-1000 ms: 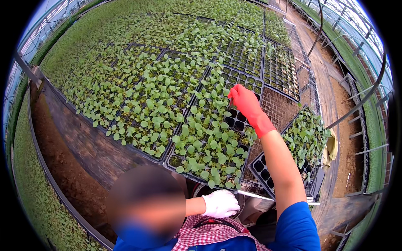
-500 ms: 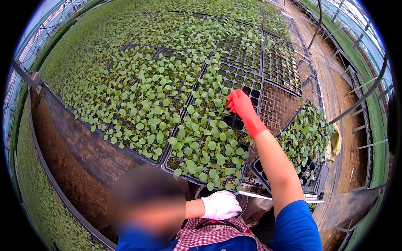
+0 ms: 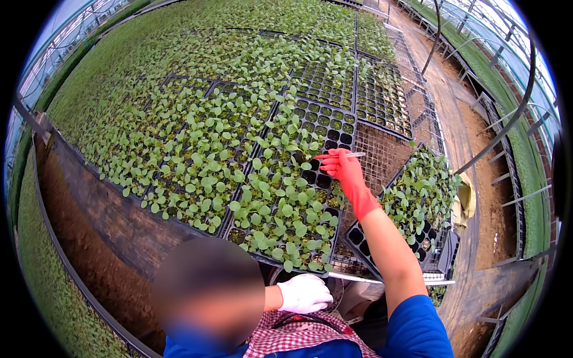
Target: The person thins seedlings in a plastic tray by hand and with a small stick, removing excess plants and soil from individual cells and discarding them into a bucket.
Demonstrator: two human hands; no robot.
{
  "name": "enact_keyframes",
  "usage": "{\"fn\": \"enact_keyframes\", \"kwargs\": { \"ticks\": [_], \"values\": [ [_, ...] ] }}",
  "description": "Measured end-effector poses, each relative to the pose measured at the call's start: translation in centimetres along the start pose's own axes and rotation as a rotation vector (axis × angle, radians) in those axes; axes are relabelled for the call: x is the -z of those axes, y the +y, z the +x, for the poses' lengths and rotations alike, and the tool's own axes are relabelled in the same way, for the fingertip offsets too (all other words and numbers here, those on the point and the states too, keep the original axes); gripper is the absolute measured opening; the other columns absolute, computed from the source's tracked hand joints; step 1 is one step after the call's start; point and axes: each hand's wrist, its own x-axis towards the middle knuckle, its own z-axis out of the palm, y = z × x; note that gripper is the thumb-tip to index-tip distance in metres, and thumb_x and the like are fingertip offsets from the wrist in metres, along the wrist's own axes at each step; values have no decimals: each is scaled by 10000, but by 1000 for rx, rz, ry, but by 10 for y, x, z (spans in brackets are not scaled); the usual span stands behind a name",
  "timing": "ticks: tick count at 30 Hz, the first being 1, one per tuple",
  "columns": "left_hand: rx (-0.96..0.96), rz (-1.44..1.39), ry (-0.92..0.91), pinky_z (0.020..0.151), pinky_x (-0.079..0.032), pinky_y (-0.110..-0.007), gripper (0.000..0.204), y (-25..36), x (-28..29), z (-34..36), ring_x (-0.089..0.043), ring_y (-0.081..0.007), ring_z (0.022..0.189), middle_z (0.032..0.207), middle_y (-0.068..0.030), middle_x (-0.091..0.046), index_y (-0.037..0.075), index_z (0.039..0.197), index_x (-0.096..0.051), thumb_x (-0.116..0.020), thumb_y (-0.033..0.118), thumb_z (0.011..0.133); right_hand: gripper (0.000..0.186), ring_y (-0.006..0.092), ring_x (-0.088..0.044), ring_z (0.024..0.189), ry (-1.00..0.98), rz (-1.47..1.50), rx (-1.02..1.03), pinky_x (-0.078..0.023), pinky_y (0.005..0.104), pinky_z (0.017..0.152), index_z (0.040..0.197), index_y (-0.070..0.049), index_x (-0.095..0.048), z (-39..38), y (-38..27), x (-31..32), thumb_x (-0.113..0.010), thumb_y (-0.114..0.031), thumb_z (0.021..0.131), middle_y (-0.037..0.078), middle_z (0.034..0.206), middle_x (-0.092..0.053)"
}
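Right hand (image 3: 345,173), in a red glove, is stretched out over the seedling tray (image 3: 286,203) straight ahead, fingers pinched together on a thin pale stick (image 3: 356,155) that pokes out past the fingertips toward the right. The hand hovers above the far end of that tray, right over a patch of bare dark cells with no leaves, while the near end of the tray is thick with green seedlings. Whether the stick's tip touches anything I can't tell from here; it looks to sit just over the wire mesh bench (image 3: 382,158) beside the tray.

Left hand (image 3: 304,293), in a white glove, is tucked in low against the body, curled into a loose fist at the near edge of the tray; nothing shows clearly in its grip, so I can't say if it holds something.

Off to the right, a second tray (image 3: 418,197) sits angled on the bench, leafy at its far part, with empty black cells at its near corner, just beside the outstretched forearm. More trays of seedlings (image 3: 197,149) spread left and away across the whole bench. A dirt path (image 3: 477,131) runs along the right side under curved metal hoops (image 3: 513,113)
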Motion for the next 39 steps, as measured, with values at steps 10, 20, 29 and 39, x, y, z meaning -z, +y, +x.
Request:
{"fn": "enact_keyframes", "kwargs": {
  "ticks": [10,20,29,39],
  "values": [
    [-103,-153,52,863,-477,-415,257,7,6,10,-609,-309,938,954,-126,-656,75,1038,-651,-536,241,878,316,178,-655,739,-98,249,129,-506,266,627,1084,-32,-535,-84,-86,61,-417,-319,1022,135,955,-676],
    [-128,-58,89,986,-435,-416,304,70,52,86,-585,-305,1092,1103,-127,-654,49,1111,-635,-563,182,848,318,173,-666,642,274,-32,189,-486,232,523,1045,-24,-565,-231,-116,290,-453,-319,1006,101,803,-671],
    [-148,772,226,1063,-324,-407,269,36,76,279,-495,-274,1142,1100,-73,-594,88,1037,-638,-594,230,813,340,145,-626,548,447,-204,20,-453,232,478,981,-37,-584,-238,-73,356,-375,-302,1023,66,722,-649],
    [-93,991,52,1070,-300,-448,184,-5,68,345,-509,-296,1168,983,-62,-658,110,885,-691,-591,223,779,265,134,-599,579,388,-537,-33,-494,288,525,933,-6,-576,-205,-97,321,-491,-255,965,52,777,-671]
  ]
}}
